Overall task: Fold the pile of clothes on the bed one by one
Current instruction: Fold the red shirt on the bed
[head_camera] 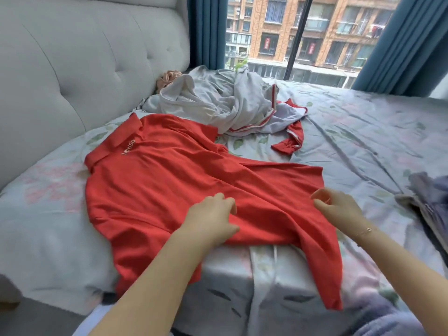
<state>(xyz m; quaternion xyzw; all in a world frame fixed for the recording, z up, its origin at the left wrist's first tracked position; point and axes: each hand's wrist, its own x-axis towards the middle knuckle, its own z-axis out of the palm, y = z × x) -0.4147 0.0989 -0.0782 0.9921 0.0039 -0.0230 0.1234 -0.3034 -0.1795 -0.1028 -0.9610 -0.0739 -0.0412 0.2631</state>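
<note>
— What's on that red polo [169, 190]?
— "MINISO", below the collar. It lies flat on the bed [363, 132], collar toward the headboard [72, 69].
— Hands?
— Left hand [213, 217] presses it, fingers curled; right hand [337, 207] pinches its hem.

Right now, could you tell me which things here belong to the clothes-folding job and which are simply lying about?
Belongs to the job:
red polo shirt, under both hands
left hand
right hand
grey and red pile
bluish garments at the right edge

Lying about:
pink scrunchie by the headboard
blue curtains
</note>
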